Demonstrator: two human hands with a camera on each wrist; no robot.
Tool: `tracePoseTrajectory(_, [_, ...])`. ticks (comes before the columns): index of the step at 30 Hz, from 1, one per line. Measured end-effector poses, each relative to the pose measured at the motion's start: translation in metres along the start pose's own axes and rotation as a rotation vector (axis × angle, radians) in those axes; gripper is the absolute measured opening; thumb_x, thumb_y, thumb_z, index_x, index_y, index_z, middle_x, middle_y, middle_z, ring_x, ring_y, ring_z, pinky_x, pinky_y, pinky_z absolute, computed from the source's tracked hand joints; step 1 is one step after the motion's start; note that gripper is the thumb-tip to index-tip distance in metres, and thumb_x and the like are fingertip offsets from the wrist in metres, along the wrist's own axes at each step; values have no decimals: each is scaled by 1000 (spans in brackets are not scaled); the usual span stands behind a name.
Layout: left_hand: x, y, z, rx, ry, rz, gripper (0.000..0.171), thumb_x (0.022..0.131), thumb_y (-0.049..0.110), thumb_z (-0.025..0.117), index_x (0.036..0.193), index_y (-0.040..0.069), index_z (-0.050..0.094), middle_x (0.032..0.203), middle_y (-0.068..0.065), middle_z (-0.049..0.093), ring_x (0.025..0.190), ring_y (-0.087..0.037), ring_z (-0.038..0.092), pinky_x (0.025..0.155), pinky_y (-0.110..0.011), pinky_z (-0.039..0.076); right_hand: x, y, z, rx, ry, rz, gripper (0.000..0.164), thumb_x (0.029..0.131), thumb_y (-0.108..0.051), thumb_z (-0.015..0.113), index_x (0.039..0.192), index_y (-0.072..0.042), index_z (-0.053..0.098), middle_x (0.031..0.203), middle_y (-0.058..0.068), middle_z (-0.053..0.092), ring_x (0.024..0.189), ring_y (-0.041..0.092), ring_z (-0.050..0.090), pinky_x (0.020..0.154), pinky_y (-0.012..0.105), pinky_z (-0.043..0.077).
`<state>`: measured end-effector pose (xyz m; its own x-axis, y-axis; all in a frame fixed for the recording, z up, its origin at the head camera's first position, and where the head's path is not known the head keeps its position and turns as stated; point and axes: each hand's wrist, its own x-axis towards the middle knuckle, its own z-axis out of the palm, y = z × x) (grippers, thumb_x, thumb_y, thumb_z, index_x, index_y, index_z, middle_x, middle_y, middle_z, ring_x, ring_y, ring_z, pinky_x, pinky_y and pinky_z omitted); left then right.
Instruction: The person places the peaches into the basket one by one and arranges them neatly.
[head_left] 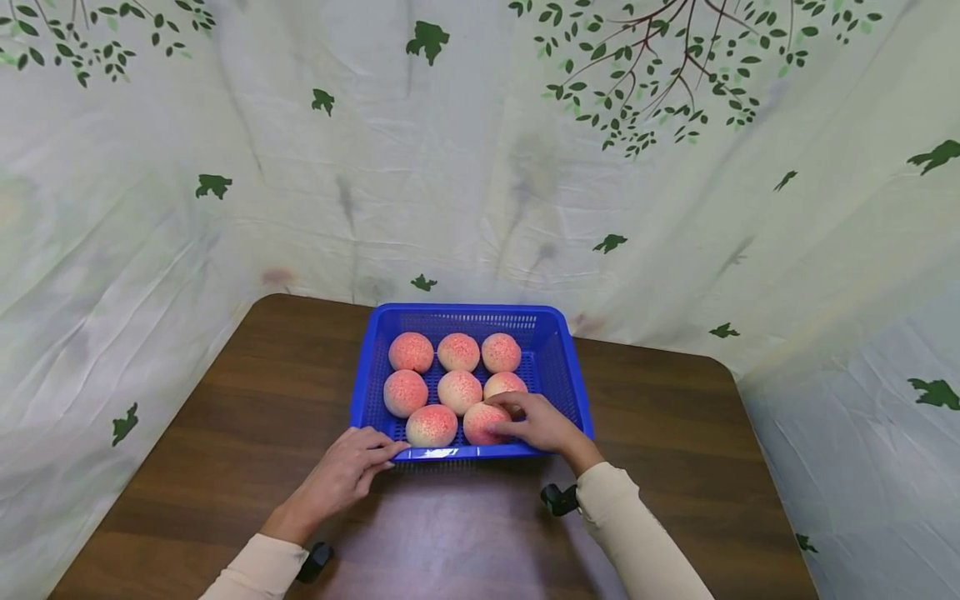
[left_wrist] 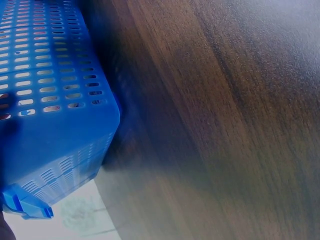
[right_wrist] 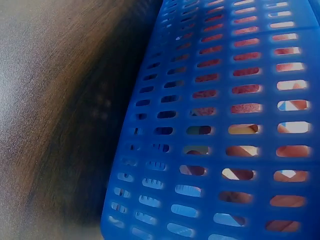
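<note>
A blue plastic basket [head_left: 570,367] with slotted walls holds several pink-and-cream peaches [head_left: 458,352] set in rows. My right hand [head_left: 543,423] reaches over the front rim and grips the peach [head_left: 483,423] at the right of the front row, fingers over its top and thumb at its near side. At the front left corner, my left hand [head_left: 345,471] holds the rim, fingers on top and thumb below. The left wrist view shows the basket's outer corner [left_wrist: 65,135]. Through the slots of the basket wall [right_wrist: 220,120] in the right wrist view, parts of the peaches and hand show.
The basket stands on a brown wooden table [head_left: 660,417], near its back edge. A pale curtain [head_left: 465,167] printed with leaves and branches hangs behind the table and along both sides. Dark devices [head_left: 558,500] are worn at both wrists.
</note>
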<state>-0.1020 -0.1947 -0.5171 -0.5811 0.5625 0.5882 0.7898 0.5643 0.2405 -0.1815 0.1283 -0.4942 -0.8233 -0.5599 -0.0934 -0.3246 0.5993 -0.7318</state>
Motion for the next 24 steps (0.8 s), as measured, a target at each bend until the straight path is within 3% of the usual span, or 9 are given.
tracePoseTrajectory(4, [0,0,-1,-3,-9,1,46,101,33,37,105,6,75,89,3,66,79,-13,57,69,-28,40,0,-1,0,7,3,7,42,87,-41,69,124,-20,63,119,-3,65,110,20,59,97,46,44])
tracePoseTrajectory(9, [0,-1,-1,3,-27,-3,21,89,13,67,107,6,74,90,2,67,80,-14,58,71,-29,41,-1,0,-2,22,20,-4,43,86,-38,72,123,-17,63,115,2,67,104,23,64,93,46,47])
tracePoseTrajectory(12, [1,0,-2,9,-33,-7,31,76,4,74,107,6,74,90,2,67,81,-14,58,71,-30,42,-1,1,-2,33,45,-16,42,85,-37,73,120,-15,64,112,5,68,100,24,66,91,46,48])
tracePoseTrajectory(18, [2,2,-4,22,-38,-16,41,66,-2,79,106,6,75,89,2,66,80,-14,58,71,-30,41,-4,1,-3,60,81,-10,42,84,-34,75,117,-11,64,108,7,69,96,25,66,88,48,50])
tracePoseTrajectory(24, [4,4,-7,44,-52,-11,41,68,-2,79,108,6,74,89,2,66,80,-15,58,71,-31,42,-11,3,-7,80,126,-9,42,86,-30,73,118,-4,64,110,10,68,97,27,66,86,45,52])
